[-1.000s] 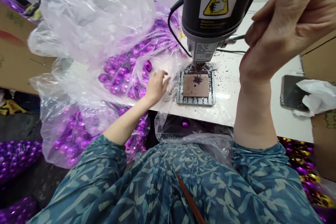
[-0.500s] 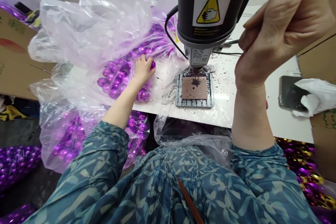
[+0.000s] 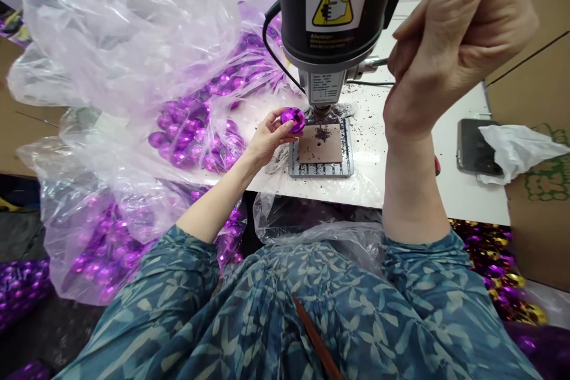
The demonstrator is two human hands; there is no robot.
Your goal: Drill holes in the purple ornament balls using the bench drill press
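Head view. The left hand holds a purple faceted ball, its fingers clamped on the ball's sides and lower part; the portion of the ball against the palm side is hidden. The ball is seen at the upper left corner of a brown board, though whether it touches the board cannot be determined. The board, marked by a small dark hole, lies on a slotted metal base on the white table. Dark shavings cover part of the board and obscure its surface.

The right hand is raised, its fingers curled together and closed on the end of a metal lever; the gripped end is concealed by the fingers. The lever joins a black machine, cut off by the upper border. The tip beneath its silver neck is hard to make out.

To the left, clear plastic bags blur the outlines of many purple balls. A red object is mostly hidden behind the right forearm. Farther right, crumpled white tissue covers part of a dark phone.
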